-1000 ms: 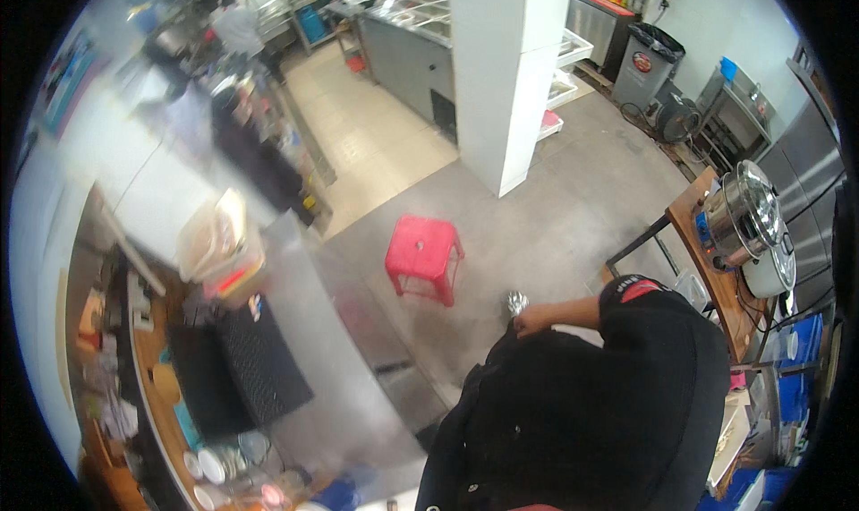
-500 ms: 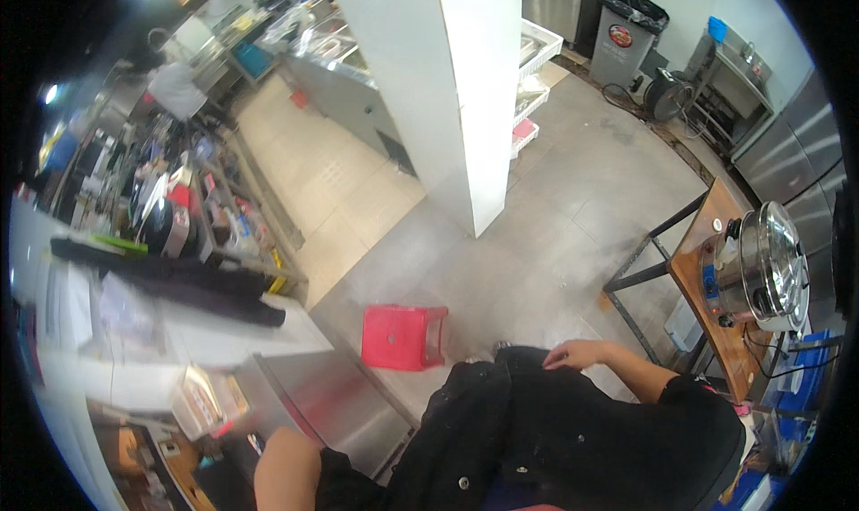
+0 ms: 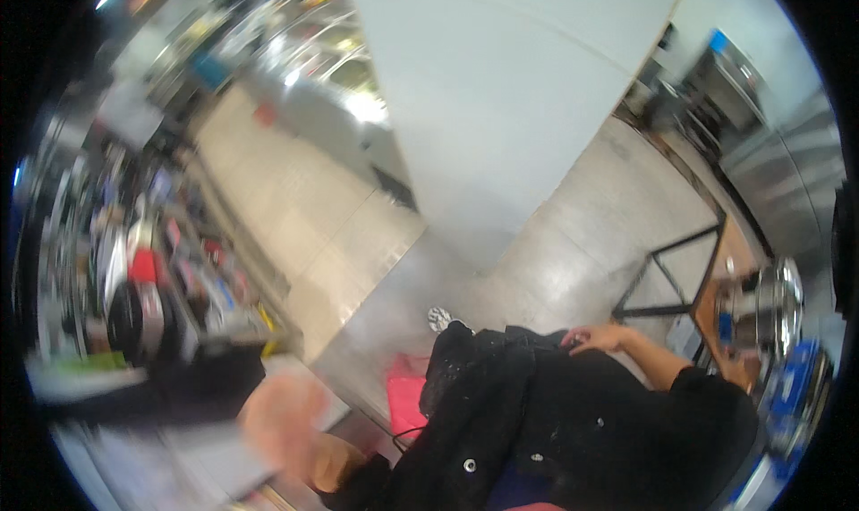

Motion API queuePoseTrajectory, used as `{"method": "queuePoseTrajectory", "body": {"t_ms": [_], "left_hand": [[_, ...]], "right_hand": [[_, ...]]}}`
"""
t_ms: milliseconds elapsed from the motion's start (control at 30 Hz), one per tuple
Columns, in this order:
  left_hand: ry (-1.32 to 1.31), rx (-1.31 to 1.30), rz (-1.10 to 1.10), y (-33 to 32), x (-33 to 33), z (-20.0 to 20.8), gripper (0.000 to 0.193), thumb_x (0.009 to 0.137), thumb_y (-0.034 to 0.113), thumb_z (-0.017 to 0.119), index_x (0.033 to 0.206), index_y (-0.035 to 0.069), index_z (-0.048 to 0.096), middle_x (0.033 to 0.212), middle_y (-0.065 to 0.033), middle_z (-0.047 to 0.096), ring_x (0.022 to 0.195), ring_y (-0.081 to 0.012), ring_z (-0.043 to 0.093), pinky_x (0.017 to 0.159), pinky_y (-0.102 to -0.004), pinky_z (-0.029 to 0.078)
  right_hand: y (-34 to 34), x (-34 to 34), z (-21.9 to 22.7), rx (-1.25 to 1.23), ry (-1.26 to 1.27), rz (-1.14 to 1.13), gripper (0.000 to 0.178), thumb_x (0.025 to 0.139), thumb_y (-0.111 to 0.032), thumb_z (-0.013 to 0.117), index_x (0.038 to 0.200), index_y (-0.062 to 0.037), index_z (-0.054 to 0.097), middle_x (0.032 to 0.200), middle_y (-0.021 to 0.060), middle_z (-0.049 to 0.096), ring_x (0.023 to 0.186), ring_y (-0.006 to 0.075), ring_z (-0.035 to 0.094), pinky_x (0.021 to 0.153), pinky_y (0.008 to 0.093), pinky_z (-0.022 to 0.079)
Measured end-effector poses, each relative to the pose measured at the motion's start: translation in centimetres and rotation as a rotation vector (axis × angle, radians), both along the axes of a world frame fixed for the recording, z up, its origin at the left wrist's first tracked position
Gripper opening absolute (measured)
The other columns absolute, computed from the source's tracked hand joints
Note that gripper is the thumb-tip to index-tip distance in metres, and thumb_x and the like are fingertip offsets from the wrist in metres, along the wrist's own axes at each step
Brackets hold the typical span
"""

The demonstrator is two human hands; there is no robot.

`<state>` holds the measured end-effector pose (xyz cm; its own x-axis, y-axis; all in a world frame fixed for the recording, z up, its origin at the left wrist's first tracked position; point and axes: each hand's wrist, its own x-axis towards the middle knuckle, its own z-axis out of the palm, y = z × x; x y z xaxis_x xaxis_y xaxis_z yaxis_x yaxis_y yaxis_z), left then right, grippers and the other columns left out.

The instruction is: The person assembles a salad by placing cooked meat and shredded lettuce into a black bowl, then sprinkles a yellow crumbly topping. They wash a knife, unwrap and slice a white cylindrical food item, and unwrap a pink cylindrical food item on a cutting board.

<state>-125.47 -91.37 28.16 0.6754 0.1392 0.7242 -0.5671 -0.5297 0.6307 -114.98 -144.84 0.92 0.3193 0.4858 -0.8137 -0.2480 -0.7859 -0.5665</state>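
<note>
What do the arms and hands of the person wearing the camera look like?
The person wears a black cloth top with small, round, pale buttons. Its black right sleeve leaves the forearm bare. The right hand shows no glove; the left hand is too blurred for detail.

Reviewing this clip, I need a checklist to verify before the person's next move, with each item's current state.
1. Left hand in view: ok, though blurred.
2. Left hand empty: cannot tell; blur hides the fingers.
3. Right hand against the black clothing: ok.
4. Red stool fully visible: not ok; the clothing covers part of it.
5. Metal pot at right apart from both hands: ok.
</note>
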Motion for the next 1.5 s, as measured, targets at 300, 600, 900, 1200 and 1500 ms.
{"method": "queuePoseTrajectory", "body": {"t_ms": [300,600,900,1200,1500], "left_hand": [[1.637,0.139,-0.931,-2.8,14.2,-24.5,0.029,0.106,0.026,0.053,0.104,0.003,0.071,0.093,-0.0057,0.072,0.087,-0.0141,0.066,0.08,-0.0317,0.052],[1.588,0.077,-0.88,-17.2,27.0,-20.4,0.026,0.106,0.024,0.055,0.099,0.004,0.069,0.089,-0.0016,0.068,0.083,-0.0108,0.062,0.076,-0.0289,0.049],[1.602,-0.079,-0.829,-46.4,32.3,-21.5,0.024,0.106,0.022,0.057,0.094,0.004,0.067,0.085,0.0026,0.064,0.079,-0.0075,0.058,0.073,-0.0262,0.047],[1.637,0.074,-1.054,-72.2,52.4,-21.8,0.022,0.105,0.017,0.057,0.086,0.008,0.062,0.079,0.0068,0.055,0.076,-0.0039,0.051,0.07,-0.0233,0.043],[1.16,1.223,-1.702,-111.6,83.8,-18.4,0.026,0.102,0.03,0.058,0.097,0.007,0.07,0.083,-0.0104,0.071,0.078,-0.0258,0.069,0.07,-0.0384,0.052]], "right_hand": [[7.2,4.1,11.5,0.126,0.044,-0.446,0.029,0.098,-0.03,0.063,0.106,-0.0039,0.072,0.094,0.0012,0.068,0.085,0.0102,0.059,0.073,0.0317,0.05],[-4.3,4.3,18.0,0.248,-0.133,-0.73,0.03,0.103,-0.028,0.059,0.105,-0.0008,0.072,0.088,-0.0019,0.067,0.081,0.0085,0.058,0.073,0.0302,0.049],[-31.5,14.4,12.3,0.599,0.054,-0.705,0.042,0.111,-0.037,0.054,0.082,-0.0072,0.062,0.075,-0.0109,0.05,0.069,0.003,0.043,0.064,0.0257,0.04],[-52.8,26.4,9.3,0.399,0.121,-0.816,0.048,0.108,-0.044,0.058,0.076,-0.0084,0.063,0.067,-0.0115,0.048,0.065,0.0024,0.043,0.055,0.0267,0.036],[-71.2,40.0,10.3,0.548,-0.113,-1.491,0.05,0.108,-0.033,0.061,0.066,-0.0083,0.049,0.066,-0.0126,0.041,0.064,0.0016,0.036,0.056,0.0266,0.032]]}}
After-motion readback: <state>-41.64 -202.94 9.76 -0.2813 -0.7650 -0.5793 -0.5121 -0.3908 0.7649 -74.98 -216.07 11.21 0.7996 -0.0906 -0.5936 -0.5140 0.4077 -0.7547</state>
